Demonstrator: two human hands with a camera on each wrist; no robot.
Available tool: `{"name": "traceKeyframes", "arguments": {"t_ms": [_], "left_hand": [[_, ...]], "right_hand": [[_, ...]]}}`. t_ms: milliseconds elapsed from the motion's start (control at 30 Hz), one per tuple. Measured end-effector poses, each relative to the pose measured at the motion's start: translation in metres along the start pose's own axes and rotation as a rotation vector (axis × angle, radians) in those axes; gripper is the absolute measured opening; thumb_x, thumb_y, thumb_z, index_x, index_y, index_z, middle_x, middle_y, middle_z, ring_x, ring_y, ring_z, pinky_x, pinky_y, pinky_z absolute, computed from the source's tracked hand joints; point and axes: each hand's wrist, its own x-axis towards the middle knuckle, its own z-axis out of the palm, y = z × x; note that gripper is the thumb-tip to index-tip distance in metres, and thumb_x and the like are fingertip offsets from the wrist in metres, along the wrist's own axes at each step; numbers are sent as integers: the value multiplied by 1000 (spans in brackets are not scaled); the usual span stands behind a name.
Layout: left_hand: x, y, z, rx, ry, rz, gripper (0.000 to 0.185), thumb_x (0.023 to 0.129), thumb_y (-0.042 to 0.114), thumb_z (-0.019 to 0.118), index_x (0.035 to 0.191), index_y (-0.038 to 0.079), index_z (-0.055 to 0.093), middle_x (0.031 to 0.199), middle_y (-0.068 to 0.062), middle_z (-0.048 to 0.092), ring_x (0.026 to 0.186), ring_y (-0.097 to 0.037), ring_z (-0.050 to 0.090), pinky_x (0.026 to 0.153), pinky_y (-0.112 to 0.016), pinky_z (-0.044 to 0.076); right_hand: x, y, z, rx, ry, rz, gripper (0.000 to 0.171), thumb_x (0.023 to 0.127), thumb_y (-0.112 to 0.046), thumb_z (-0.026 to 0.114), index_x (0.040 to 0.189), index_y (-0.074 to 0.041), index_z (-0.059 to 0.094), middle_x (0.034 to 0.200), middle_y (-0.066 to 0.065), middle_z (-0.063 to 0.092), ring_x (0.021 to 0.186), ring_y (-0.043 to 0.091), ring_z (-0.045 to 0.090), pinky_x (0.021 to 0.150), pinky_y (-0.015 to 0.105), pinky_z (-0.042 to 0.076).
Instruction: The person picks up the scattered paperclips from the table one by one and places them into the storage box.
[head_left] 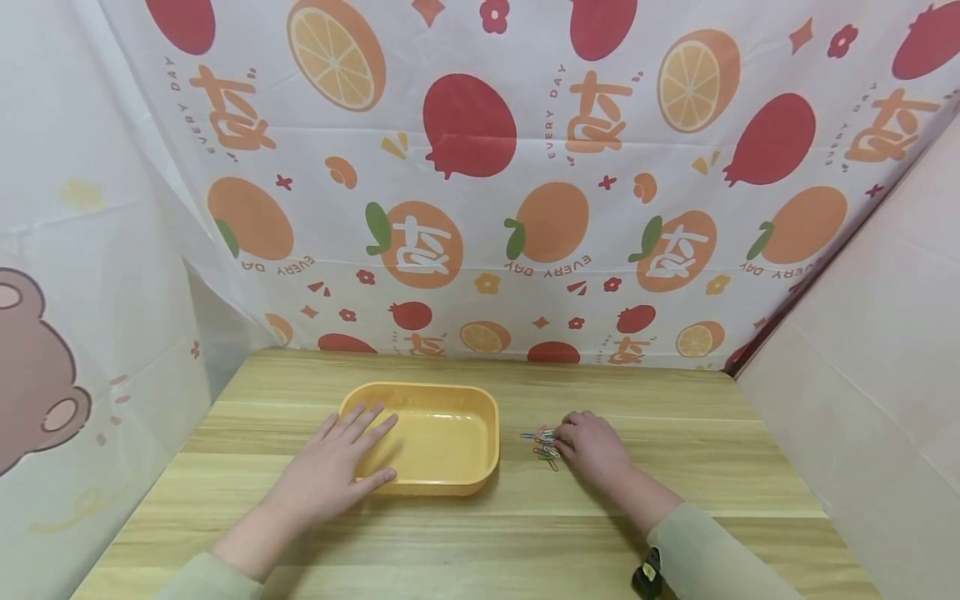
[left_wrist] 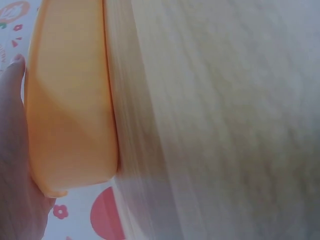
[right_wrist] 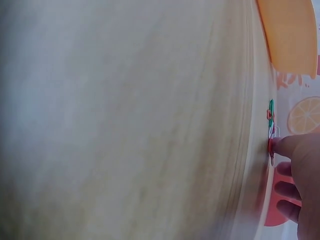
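Note:
A yellow plastic tray [head_left: 420, 488] stands on the table. My left hand [head_left: 333, 467] lies over its left side with fingers spread, touching the rim. In the left wrist view the tray's outer wall [left_wrist: 72, 100] fills the left part, with the hand [left_wrist: 20, 150] along its upper edge. To the right of the tray lies a small pile of coloured paper clips [head_left: 543, 443]. My right hand [head_left: 596, 446] is at the pile's right side, its fingers curled and pinching at the clips. The right wrist view shows a fingertip against red and green paper clips [right_wrist: 271, 117].
The wood-grain table [head_left: 480, 550] runs back to a fruit-printed cloth [head_left: 480, 225]. White cloth walls [head_left: 862, 333] close in both sides. A black device [head_left: 647, 575] sits at the right sleeve.

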Motion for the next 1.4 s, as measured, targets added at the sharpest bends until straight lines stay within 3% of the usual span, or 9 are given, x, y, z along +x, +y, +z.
{"name": "traceKeyframes", "arguments": {"t_ms": [133, 633, 967, 1267, 1400], "left_hand": [[0, 0, 1, 7, -14, -4, 75, 92, 58, 60, 154, 24, 38, 161, -8, 30, 147, -36, 25, 119, -56, 15], [-1, 0, 3, 4, -17, -11, 75, 93, 62, 55, 155, 24, 36, 161, -9, 29, 147, -36, 24, 120, -55, 13], [-1, 0, 3, 13, 25, 13, 75, 93, 60, 58, 154, 23, 38, 160, -11, 31, 146, -37, 28, 123, -43, -1], [3, -3, 2, 25, 21, 20, 76, 91, 60, 60, 154, 23, 38, 160, -10, 32, 145, -37, 28, 118, -56, 20], [3, -3, 3, 18, -1, 13, 76, 92, 62, 57, 155, 24, 37, 161, -10, 29, 147, -36, 26, 118, -57, 20]], "right_hand": [[0, 0, -1, 57, -7, 37, 8, 88, -25, 77, 91, -18, 77, 94, -4, 67, 88, 17, 59, 81, 38, 53], [-1, 5, -1, 127, -1, 102, 10, 86, -26, 78, 91, -18, 79, 97, -4, 70, 95, 18, 62, 86, 38, 54], [-4, 6, -2, 157, -4, 135, 8, 86, -25, 78, 89, -18, 79, 97, -5, 70, 97, 18, 63, 88, 38, 54], [-5, 5, -1, 206, 3, 146, 10, 87, -26, 77, 91, -18, 79, 97, -7, 68, 97, 17, 63, 89, 38, 54], [-5, 5, -2, 255, 8, 169, 11, 88, -29, 76, 90, -19, 78, 97, -11, 67, 97, 14, 63, 89, 37, 54]]}}
